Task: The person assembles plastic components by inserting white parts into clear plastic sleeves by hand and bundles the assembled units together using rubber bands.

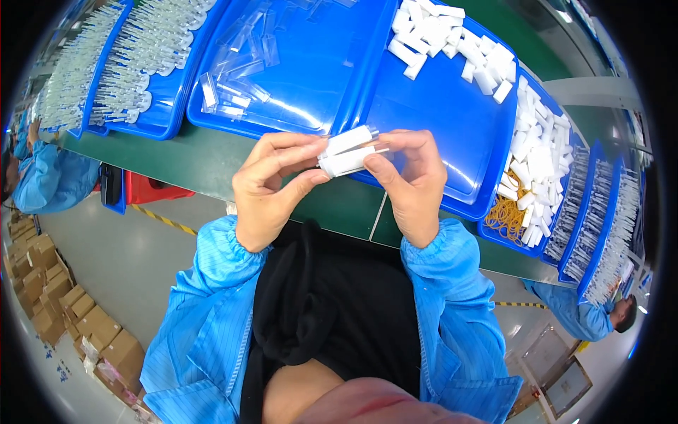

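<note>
**Light hold on two blocks, with a slip the likeliest trouble**

The left hand [272, 173] is pinching the left ends of an upper white block [349, 140] and a lower white block [346, 162]; the right hand [415, 173] is closing thumb and fingers about their right ends. Both blocks are hanging tilted, near the edge of the green counter [183, 159], in front of two blue trays. With each grip resting on fingertips only, uneven pressure could be sliding one block against the other or letting it drop off the counter's near edge. The thin prongs [382, 150] are projecting at the right, so a sideways push from the thumb could be bending them. A block falling into the right-hand blue tray [431, 127] could be mixing with the similar loose white pieces [487, 67]. What is lying between the blocks, I cannot tell.
</note>
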{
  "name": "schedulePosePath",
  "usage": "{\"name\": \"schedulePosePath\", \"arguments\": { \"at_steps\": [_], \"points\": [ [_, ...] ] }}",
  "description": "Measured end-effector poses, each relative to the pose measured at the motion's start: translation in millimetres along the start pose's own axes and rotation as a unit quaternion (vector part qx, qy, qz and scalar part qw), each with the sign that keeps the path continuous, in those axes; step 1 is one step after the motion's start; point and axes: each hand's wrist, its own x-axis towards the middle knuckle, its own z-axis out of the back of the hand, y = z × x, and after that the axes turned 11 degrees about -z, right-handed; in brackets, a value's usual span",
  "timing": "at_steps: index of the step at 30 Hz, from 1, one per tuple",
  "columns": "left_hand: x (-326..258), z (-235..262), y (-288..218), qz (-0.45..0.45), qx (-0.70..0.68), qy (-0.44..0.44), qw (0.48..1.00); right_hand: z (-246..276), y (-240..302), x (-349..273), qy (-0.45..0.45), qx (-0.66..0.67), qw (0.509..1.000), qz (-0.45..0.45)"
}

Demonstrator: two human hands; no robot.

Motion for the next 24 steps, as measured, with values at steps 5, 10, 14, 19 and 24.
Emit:
{"name": "schedulePosePath", "arguments": {
  "at_steps": [5,10,14,19,24],
  "points": [
    [5.0,-4.9,-4.6,0.023,-0.039,-0.057,0.997,3.5,5.0,5.0,0.022,-0.03,0.999,0.005],
    [4.0,0.3,-2.4,0.101,-0.1,-0.06,0.988,11.5,11.3,4.4,0.04,-0.039,0.998,-0.02],
    [1.8,1.5,-0.9,0.062,-0.042,-0.026,0.997,6.2,8.5,2.9,0.05,-0.005,0.998,-0.028],
    [0.5,1.6,-0.6,0.049,-0.028,-0.029,0.998,2.5,5.1,8.6,0.056,-0.002,0.998,-0.035],
    [8.2,-5.1,-9.4,0.125,-0.118,-0.051,0.984,5.7,21.3,23.5,0.075,-0.017,0.997,-0.027]
  ]
}}
